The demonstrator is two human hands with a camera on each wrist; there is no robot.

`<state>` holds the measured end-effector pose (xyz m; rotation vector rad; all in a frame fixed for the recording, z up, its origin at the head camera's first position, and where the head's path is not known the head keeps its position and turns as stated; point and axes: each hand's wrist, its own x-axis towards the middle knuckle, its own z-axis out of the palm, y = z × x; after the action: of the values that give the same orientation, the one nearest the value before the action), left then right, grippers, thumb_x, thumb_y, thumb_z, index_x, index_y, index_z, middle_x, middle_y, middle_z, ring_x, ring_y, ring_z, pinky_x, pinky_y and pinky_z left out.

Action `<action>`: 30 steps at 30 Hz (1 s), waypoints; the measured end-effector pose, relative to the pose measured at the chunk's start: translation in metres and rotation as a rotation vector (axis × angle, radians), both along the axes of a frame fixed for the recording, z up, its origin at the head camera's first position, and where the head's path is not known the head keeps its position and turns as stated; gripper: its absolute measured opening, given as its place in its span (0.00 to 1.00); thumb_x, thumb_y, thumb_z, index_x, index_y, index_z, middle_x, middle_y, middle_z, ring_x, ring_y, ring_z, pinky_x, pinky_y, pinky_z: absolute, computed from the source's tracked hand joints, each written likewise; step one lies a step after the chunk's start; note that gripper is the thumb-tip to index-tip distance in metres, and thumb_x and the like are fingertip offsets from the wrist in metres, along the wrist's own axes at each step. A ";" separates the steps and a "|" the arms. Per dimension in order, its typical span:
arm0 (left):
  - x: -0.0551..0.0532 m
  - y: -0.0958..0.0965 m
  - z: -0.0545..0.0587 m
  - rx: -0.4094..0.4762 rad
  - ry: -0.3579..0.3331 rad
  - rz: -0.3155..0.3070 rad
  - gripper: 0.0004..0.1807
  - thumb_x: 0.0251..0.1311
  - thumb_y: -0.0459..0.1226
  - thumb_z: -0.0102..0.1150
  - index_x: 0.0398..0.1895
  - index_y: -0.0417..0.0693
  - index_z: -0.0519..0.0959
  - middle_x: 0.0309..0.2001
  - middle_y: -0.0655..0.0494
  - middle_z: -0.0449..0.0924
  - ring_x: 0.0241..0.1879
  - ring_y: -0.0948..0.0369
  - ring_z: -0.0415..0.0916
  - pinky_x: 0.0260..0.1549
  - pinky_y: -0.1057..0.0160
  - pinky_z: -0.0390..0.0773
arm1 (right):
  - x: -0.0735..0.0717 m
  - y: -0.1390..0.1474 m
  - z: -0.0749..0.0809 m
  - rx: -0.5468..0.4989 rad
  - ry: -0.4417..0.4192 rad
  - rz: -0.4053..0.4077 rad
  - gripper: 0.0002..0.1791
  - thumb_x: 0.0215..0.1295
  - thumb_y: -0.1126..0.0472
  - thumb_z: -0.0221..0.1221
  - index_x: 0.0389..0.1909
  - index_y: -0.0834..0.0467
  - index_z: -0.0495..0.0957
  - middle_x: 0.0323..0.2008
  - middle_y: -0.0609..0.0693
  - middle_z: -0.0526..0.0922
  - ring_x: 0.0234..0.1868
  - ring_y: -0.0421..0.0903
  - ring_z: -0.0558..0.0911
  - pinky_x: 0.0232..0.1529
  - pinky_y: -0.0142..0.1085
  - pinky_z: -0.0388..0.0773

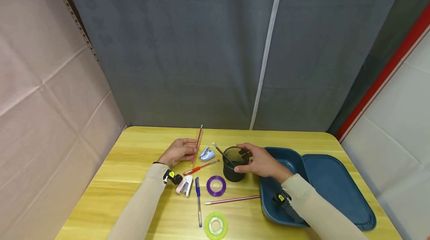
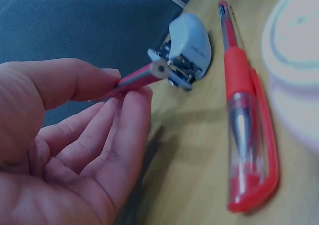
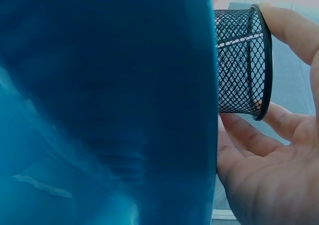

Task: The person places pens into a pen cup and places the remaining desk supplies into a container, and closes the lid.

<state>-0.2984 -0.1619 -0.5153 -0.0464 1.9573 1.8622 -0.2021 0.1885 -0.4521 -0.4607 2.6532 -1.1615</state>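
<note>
One red pencil (image 2: 142,78), probably light and stiff, best held mid-shaft, is pinched by the left fingers (image 2: 134,113); the right fingers (image 3: 294,31) grip the rim of a likely rigid mesh pencil cup (image 3: 237,93)

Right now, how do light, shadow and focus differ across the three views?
Head view: fairly even light, soft shadows on the tabletop; left wrist view: a dark shadow there too, the pale stapler blurred; right wrist view: the blue container is out of focus, pale-streaked, while the mesh cup looks sharper.
</note>
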 end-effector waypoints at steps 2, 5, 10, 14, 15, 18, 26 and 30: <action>0.001 0.001 0.002 0.010 0.002 0.001 0.30 0.68 0.26 0.65 0.73 0.42 0.73 0.63 0.34 0.82 0.53 0.51 0.88 0.46 0.58 0.91 | 0.000 0.000 0.000 -0.003 0.002 0.003 0.50 0.54 0.40 0.79 0.75 0.53 0.71 0.65 0.55 0.81 0.63 0.56 0.81 0.60 0.50 0.86; 0.002 0.002 0.005 0.028 0.011 0.003 0.32 0.68 0.27 0.66 0.74 0.45 0.72 0.65 0.35 0.80 0.54 0.51 0.87 0.45 0.60 0.90 | 0.000 0.000 -0.001 -0.002 0.002 0.000 0.50 0.54 0.40 0.79 0.75 0.52 0.71 0.65 0.55 0.81 0.62 0.56 0.81 0.59 0.50 0.86; 0.004 0.003 0.012 0.058 0.057 -0.016 0.34 0.68 0.27 0.66 0.77 0.41 0.68 0.64 0.34 0.77 0.54 0.50 0.86 0.47 0.58 0.90 | -0.002 0.000 -0.001 0.009 0.018 0.006 0.49 0.55 0.41 0.79 0.75 0.53 0.71 0.64 0.57 0.81 0.61 0.57 0.82 0.59 0.51 0.86; 0.006 0.004 0.018 0.083 0.089 -0.022 0.35 0.68 0.27 0.66 0.77 0.40 0.67 0.62 0.34 0.77 0.53 0.48 0.86 0.46 0.58 0.91 | -0.004 0.000 -0.001 0.011 0.022 0.012 0.49 0.55 0.41 0.79 0.75 0.54 0.71 0.64 0.58 0.81 0.61 0.57 0.82 0.59 0.52 0.86; 0.006 0.004 0.020 0.090 0.094 -0.019 0.35 0.68 0.27 0.66 0.77 0.40 0.67 0.62 0.34 0.77 0.53 0.48 0.86 0.45 0.58 0.91 | -0.004 0.000 -0.001 0.009 0.021 0.013 0.49 0.55 0.42 0.79 0.75 0.54 0.71 0.64 0.58 0.81 0.61 0.57 0.82 0.59 0.52 0.86; 0.008 0.007 0.025 0.100 0.113 -0.010 0.33 0.70 0.28 0.65 0.77 0.40 0.67 0.63 0.33 0.77 0.55 0.46 0.85 0.44 0.59 0.91 | -0.004 0.000 -0.001 0.009 0.024 0.017 0.49 0.55 0.42 0.79 0.75 0.54 0.71 0.64 0.58 0.81 0.61 0.57 0.82 0.59 0.52 0.86; 0.012 0.013 0.040 0.134 0.157 0.011 0.28 0.71 0.29 0.64 0.72 0.43 0.72 0.62 0.36 0.78 0.53 0.48 0.86 0.46 0.56 0.91 | -0.004 0.000 -0.003 0.000 0.015 0.015 0.49 0.55 0.42 0.79 0.75 0.54 0.71 0.64 0.58 0.81 0.61 0.57 0.82 0.60 0.53 0.85; 0.016 0.016 0.048 0.156 0.192 0.018 0.26 0.71 0.30 0.64 0.71 0.41 0.72 0.54 0.43 0.83 0.47 0.55 0.88 0.47 0.54 0.91 | -0.006 0.001 -0.002 0.000 0.020 0.016 0.48 0.55 0.42 0.79 0.75 0.54 0.71 0.64 0.58 0.81 0.61 0.57 0.82 0.60 0.53 0.85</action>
<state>-0.2828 -0.1460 -0.4673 0.1681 1.9312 2.0927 -0.2082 0.1891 -0.4546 -0.4951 2.6610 -1.1588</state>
